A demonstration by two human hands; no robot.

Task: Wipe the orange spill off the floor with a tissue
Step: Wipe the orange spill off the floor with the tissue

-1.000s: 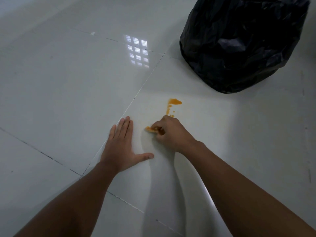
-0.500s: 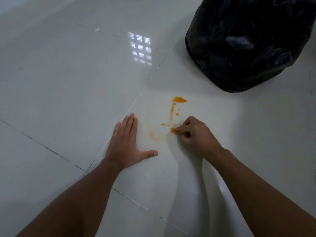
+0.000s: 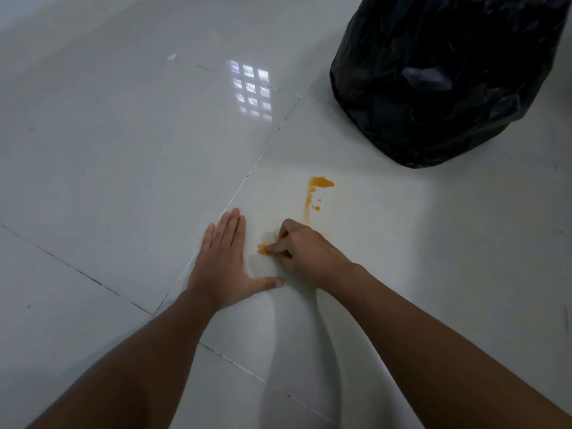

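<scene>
An orange spill [image 3: 320, 183] lies on the white tiled floor, with a thin streak and a few drops trailing toward me. My right hand [image 3: 305, 252] presses down on the floor just below the streak, fingers curled round a small wad of tissue [image 3: 263, 249] stained orange; only its left tip shows past my fingertips. My left hand [image 3: 227, 267] lies flat on the tile to the left of it, fingers straight and thumb spread out toward my right wrist. A faint pale smear covers the tile between the two hands.
A full black rubbish bag [image 3: 439, 75] stands on the floor at the upper right, a short way beyond the spill. Grout lines [image 3: 266, 147] cross the glossy tiles, and a window reflection [image 3: 251, 89] shines further back.
My right hand has swept the tissue back to the left, from the lower end of the streak toward my left hand. The lower part of the streak is gone. My left hand stays planted.
</scene>
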